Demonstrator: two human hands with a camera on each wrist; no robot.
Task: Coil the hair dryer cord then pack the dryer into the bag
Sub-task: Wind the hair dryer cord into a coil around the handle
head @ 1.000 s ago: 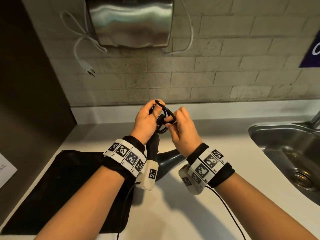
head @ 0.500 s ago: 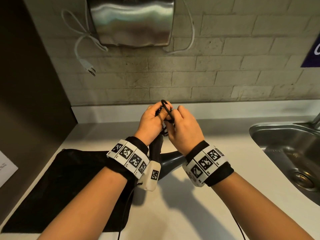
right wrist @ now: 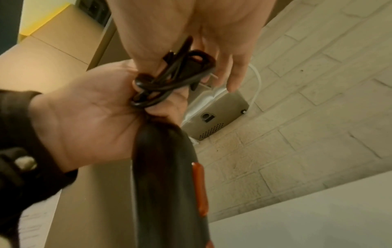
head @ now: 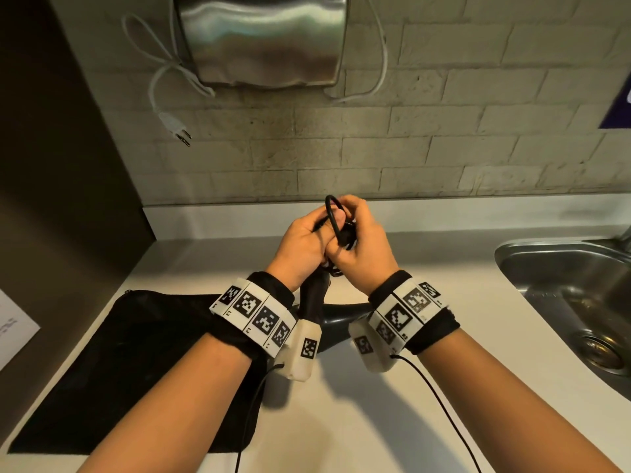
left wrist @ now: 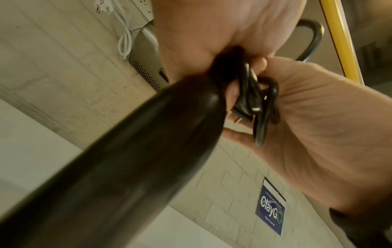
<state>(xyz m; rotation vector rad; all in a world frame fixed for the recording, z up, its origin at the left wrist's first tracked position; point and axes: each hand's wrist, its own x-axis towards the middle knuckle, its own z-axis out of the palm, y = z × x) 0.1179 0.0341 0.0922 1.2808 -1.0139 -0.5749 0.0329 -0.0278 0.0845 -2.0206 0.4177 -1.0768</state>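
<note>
The black hair dryer (head: 336,324) hangs over the counter, its handle (left wrist: 137,159) pointing up into my hands. My left hand (head: 302,242) grips the handle's end and the bunched black cord (head: 332,211), thumb across a loop. My right hand (head: 365,244) is pressed against the left, its fingers curled round the cord coil (right wrist: 165,80) and the plug (left wrist: 241,115). One loop sticks up above the hands. An orange switch (right wrist: 199,184) shows on the handle. The black bag (head: 136,363) lies flat on the counter, below and left of my left wrist.
The white counter (head: 444,336) ends at a steel sink (head: 563,302) on the right. A steel hand dryer (head: 263,39) hangs on the brick wall, with a white cord and plug (head: 176,126) dangling beside it. A dark panel stands at the left.
My right hand has moved in over the coil and against the left hand. The wide cord loop has been pulled into a tighter bundle, and both hands sit a little higher.
</note>
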